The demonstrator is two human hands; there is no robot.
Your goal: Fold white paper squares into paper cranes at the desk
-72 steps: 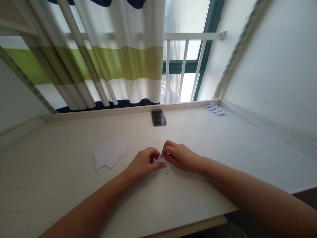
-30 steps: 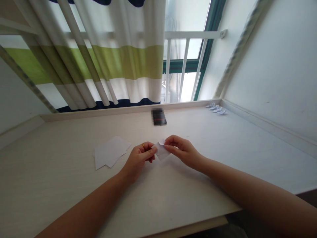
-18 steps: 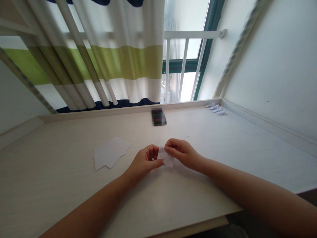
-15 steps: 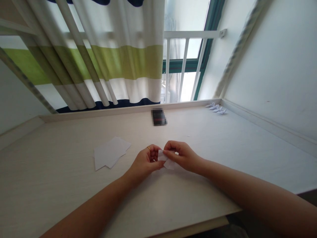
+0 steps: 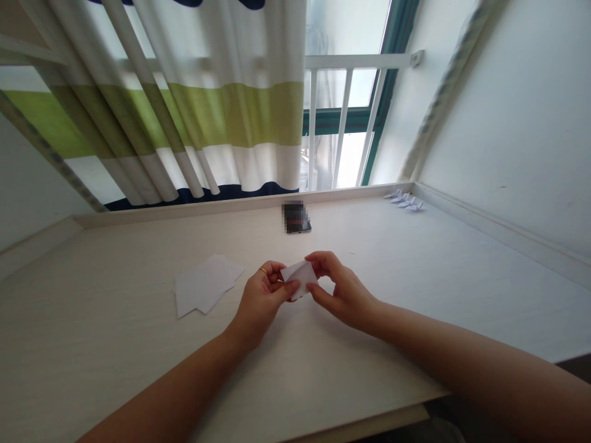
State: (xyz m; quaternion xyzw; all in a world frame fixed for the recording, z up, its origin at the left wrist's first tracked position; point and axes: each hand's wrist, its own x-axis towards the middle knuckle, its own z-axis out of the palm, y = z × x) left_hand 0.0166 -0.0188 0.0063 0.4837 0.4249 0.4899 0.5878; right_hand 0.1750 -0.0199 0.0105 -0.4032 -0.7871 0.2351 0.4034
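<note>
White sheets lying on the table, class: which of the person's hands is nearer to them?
Left. The left hand is right of the white sheets, not touching; the right hand is farther right, beyond it.

Daylight pours through a window (image 5: 346, 27) with a teal frame (image 5: 325, 121), fronted by a white railing (image 5: 355, 61), as a curtain (image 5: 240, 114) banded in white, lime green and navy hangs in folds at left. Below, a pale wood-grain tabletop (image 5: 92, 320) with a raised back edge (image 5: 194, 208) stretches between white walls (image 5: 521, 117). Patterned trim (image 5: 441, 95) slants up the corner at right.
</note>
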